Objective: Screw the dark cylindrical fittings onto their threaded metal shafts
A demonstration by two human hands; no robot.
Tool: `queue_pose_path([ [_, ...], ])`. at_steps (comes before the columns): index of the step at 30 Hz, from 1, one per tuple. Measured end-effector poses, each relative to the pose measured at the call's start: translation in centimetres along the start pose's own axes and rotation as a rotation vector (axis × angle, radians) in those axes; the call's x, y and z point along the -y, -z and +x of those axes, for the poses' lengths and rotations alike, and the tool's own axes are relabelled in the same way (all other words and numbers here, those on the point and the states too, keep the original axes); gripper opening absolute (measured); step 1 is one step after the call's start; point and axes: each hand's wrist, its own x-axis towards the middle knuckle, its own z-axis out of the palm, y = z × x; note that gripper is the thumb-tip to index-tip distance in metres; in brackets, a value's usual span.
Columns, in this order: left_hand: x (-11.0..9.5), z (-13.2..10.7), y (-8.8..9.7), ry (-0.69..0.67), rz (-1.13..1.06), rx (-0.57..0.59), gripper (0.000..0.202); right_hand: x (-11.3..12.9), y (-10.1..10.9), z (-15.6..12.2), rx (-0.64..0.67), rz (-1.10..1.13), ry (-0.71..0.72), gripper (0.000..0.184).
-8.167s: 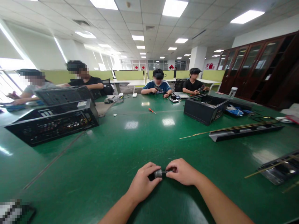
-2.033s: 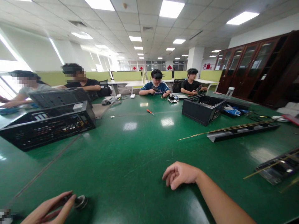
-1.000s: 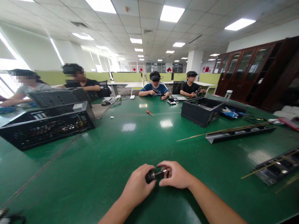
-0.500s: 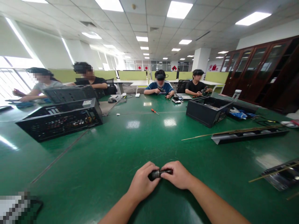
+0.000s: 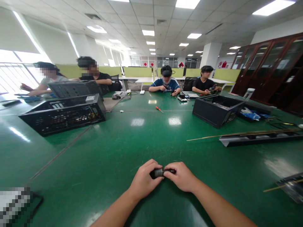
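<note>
My left hand (image 5: 143, 181) is closed around the thick end of a small dark cylindrical part (image 5: 158, 172), which has a shiny metallic band. From the other side, my right hand (image 5: 183, 176) pinches the thinner dark end between thumb and fingers. Both hands meet just above or on the green table (image 5: 132, 145), close to its near side; I cannot tell whether the part touches the surface. My fingers cover much of it, so its exact kind is unclear.
Beyond my hands lies an orange-handled screwdriver (image 5: 159, 109). Computer cases stand at left (image 5: 66, 116) and right (image 5: 215, 108). Thin brass-coloured rods (image 5: 205, 137) rest by a black metal channel (image 5: 260, 139). Several people sit around the far side, one person (image 5: 165, 83) directly opposite.
The camera view has tilted down and turned slightly left, so the background sits higher and further right. Both hands keep their hold on the cylindrical part, with only slight finger movement.
</note>
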Motion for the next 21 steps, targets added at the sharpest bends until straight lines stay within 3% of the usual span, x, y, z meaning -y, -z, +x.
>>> queue_pose_path([
  [21, 0.14, -0.18, -0.07, 0.048, -0.005, -0.003, 0.021, 0.03, 0.01, -0.18, 0.034, 0.031, -0.024, 0.019],
])
